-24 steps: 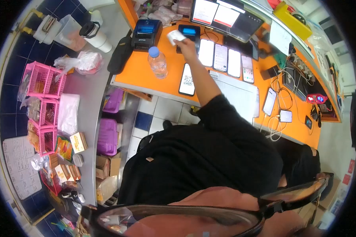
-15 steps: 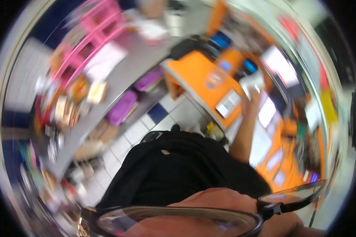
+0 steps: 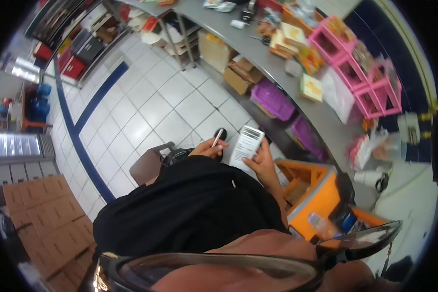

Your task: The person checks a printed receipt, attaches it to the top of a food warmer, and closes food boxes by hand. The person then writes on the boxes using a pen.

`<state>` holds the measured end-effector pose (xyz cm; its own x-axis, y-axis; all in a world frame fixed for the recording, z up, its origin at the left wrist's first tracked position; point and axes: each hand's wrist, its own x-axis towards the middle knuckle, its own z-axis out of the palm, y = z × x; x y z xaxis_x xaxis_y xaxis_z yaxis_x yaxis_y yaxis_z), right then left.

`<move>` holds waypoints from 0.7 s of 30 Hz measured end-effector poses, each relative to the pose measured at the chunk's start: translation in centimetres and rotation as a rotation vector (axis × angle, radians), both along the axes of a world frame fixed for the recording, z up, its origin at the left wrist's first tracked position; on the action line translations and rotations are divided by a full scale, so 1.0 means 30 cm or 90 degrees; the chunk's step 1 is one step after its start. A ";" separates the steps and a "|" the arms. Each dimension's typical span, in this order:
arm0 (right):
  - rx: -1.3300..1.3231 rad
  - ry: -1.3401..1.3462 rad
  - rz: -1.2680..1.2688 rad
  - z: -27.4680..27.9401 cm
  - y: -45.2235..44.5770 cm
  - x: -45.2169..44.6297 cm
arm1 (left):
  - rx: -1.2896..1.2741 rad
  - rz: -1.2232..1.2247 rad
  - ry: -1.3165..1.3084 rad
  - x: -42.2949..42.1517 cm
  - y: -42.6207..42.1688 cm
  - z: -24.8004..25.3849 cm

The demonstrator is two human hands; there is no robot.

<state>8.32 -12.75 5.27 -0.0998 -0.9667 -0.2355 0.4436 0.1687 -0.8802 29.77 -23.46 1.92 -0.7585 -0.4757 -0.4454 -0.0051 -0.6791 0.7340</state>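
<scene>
In front of my body, my right hand (image 3: pixel 262 159) is closed around the edge of a white printed paper slip (image 3: pixel 248 143) with a dark barcode-like block at its top. My left hand (image 3: pixel 209 149) sits just left of the slip, its fingers closed on a thin pen (image 3: pixel 217 138). The pen points up and away from me. Pen and slip are apart. Small print on the slip is too blurred to read.
A steel counter (image 3: pixel 345 146) on the right bears a pink rack (image 3: pixel 354 73) and small yellow-white boxes (image 3: pixel 311 87). Purple crates (image 3: pixel 273 100) stand beneath it. An orange desk (image 3: pixel 309 214) is near my right arm. Brown cartons (image 3: pixel 51 219) are stacked at left on the tiled floor (image 3: pixel 153 112).
My view has swung left, away from the orange desk. My right hand has come from over the desk to before my body, with the slip now in it. My left hand has come into view.
</scene>
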 end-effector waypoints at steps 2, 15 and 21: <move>0.006 -0.002 0.072 0.001 -0.194 0.110 | -0.057 0.099 -0.016 0.048 -0.072 -0.008; -0.016 0.032 0.145 -0.188 -1.574 0.766 | -0.501 0.368 -0.270 0.658 -1.210 -0.047; -0.117 -0.018 0.047 -0.193 -2.294 0.879 | -0.628 0.471 -0.322 0.941 -1.683 -0.025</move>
